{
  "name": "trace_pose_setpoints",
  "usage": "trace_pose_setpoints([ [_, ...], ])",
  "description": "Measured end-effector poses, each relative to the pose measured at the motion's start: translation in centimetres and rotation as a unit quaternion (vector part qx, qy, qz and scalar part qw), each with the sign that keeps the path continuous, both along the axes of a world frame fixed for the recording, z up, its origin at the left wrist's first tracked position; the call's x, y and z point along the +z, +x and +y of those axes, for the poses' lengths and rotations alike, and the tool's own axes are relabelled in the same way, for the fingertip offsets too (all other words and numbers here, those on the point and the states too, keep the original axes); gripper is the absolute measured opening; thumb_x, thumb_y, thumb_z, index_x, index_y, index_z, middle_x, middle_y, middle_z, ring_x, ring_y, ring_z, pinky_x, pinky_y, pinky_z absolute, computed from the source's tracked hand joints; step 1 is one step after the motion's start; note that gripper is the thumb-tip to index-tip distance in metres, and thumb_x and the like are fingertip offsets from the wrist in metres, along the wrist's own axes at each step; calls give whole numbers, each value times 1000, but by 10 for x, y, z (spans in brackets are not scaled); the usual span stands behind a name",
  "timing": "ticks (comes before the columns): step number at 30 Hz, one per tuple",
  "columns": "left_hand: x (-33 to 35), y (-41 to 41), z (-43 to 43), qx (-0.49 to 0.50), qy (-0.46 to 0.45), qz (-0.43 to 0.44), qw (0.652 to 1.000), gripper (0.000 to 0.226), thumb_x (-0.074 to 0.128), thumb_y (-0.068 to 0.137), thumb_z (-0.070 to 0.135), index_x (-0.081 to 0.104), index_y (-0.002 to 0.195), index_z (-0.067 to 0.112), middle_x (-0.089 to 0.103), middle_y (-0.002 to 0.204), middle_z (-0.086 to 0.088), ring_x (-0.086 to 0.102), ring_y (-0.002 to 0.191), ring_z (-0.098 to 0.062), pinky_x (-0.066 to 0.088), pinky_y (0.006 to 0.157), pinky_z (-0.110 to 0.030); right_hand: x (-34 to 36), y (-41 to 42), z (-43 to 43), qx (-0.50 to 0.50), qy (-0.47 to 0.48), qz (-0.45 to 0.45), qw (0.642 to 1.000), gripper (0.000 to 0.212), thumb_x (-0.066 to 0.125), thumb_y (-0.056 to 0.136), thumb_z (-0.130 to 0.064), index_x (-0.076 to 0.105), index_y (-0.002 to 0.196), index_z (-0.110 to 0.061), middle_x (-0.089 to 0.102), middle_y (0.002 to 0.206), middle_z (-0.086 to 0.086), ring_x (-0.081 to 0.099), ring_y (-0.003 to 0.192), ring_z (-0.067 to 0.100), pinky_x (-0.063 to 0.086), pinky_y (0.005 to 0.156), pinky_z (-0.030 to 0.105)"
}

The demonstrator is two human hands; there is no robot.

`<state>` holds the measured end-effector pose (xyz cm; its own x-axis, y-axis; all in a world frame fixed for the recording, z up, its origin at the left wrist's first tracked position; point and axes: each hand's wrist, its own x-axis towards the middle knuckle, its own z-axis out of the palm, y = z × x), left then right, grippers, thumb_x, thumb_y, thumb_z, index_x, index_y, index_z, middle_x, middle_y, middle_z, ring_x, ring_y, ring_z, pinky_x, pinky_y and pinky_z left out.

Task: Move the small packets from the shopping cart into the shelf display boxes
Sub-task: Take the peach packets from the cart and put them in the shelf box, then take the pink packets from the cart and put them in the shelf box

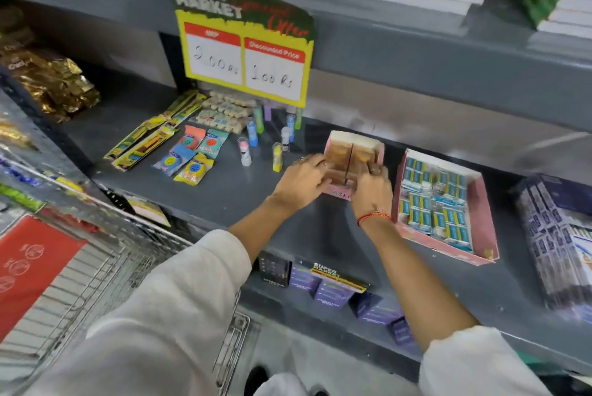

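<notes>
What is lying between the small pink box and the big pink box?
Nothing: in the head view only bare grey shelf separates the small pink box from the big pink box.

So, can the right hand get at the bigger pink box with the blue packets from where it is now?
Probably yes. The right hand rests on the small pink box, and the bigger pink box stands just beside it on the same shelf, open on top, with nothing between them.
</notes>
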<state>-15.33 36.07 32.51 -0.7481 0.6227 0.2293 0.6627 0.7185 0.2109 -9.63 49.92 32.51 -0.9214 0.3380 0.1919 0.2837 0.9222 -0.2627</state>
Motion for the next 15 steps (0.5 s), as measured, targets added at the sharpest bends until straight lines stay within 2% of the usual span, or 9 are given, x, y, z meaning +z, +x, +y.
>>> trace_pose_setpoints([
  [2,4,10,-23,20,60,15,998,34,52,91,25,61,120,9,61,125,-7,57,114,-25,48,95,-38,3,1,-20,37,5,37,999,48,52,84,-3,46,131,-2,50,135,22,39,129,35,33,109,42],
  [4,6,23,-52,60,114,30,991,32,56,89,22,63,116,8,65,119,-11,60,110,-29,50,93,-42,6,0,-49,89,-10,82,993,38,53,82,-4,56,120,-1,57,125,21,45,122,36,29,109,39],
  [8,-2,42,-126,183,138,16,973,31,57,88,23,63,114,6,66,114,-15,59,109,-32,48,90,-40,6,-4,-126,186,-69,132,971,28,55,80,-1,62,108,1,64,109,20,54,105,37,42,92,40],
  [12,-28,72,-207,293,158,-3,943,28,56,89,21,63,112,8,67,106,-12,60,101,-29,49,80,-38,-13,-2,-210,294,-113,101,944,26,55,84,-5,63,108,1,66,108,20,54,106,36,43,94,40],
  [15,-61,102,-260,384,153,-45,910,27,54,91,24,64,111,9,67,107,-10,60,101,-26,52,79,-38,-41,10,-264,360,-136,37,922,24,55,83,-6,63,106,-1,66,106,19,54,105,35,45,89,42],
])
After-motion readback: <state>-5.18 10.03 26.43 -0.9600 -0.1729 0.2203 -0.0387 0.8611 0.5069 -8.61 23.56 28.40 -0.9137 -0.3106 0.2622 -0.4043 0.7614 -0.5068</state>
